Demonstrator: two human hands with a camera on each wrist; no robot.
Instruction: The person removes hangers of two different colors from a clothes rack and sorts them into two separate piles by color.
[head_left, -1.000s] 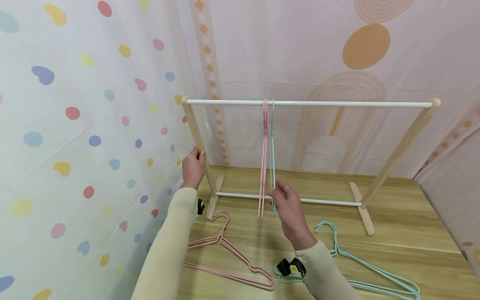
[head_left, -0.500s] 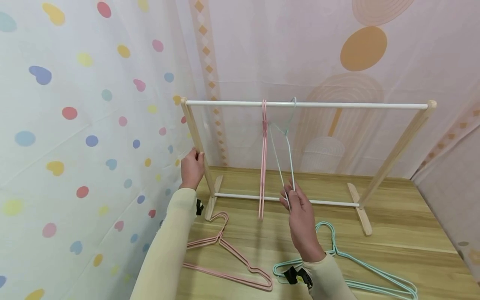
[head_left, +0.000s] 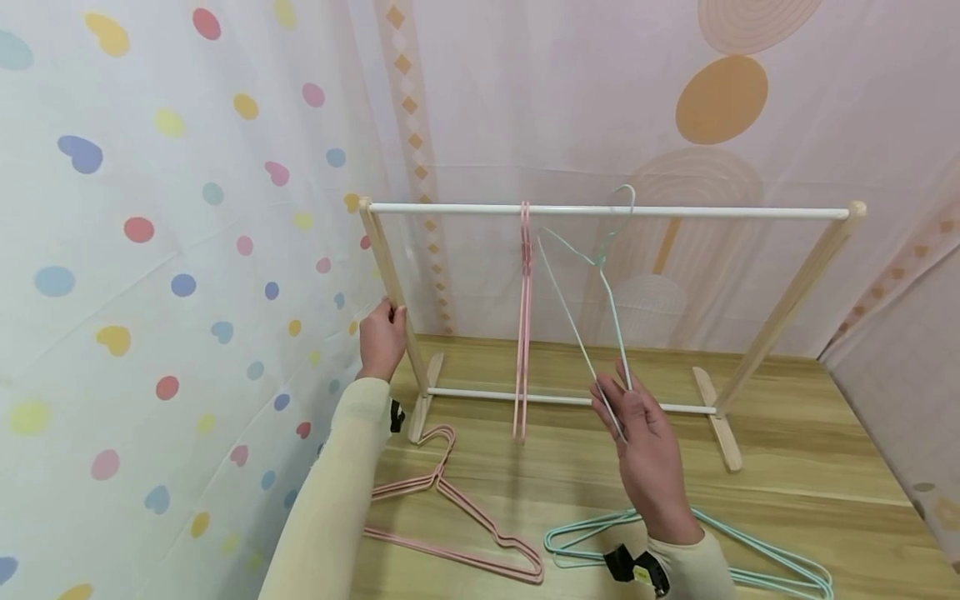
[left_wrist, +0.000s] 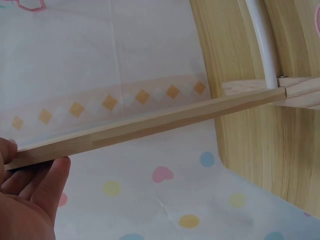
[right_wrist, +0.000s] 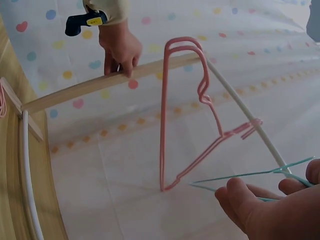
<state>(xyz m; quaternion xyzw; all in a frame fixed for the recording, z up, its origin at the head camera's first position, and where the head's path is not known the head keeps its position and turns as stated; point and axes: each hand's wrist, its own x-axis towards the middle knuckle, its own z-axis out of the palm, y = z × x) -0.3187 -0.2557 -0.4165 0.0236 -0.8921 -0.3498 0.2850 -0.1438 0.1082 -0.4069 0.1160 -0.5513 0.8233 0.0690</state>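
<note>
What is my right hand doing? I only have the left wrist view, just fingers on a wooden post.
Observer: The right hand pinches the bottom wire of a mint hanger, whose hook is up at the white top rail.
Operator: Is anything else on that rail?
Observer: Yes, pink hangers hang near its middle, just left of the mint one.
Operator: And on the table?
Observer: More pink hangers and mint hangers lie flat on the wooden table in front of the rack.
</note>
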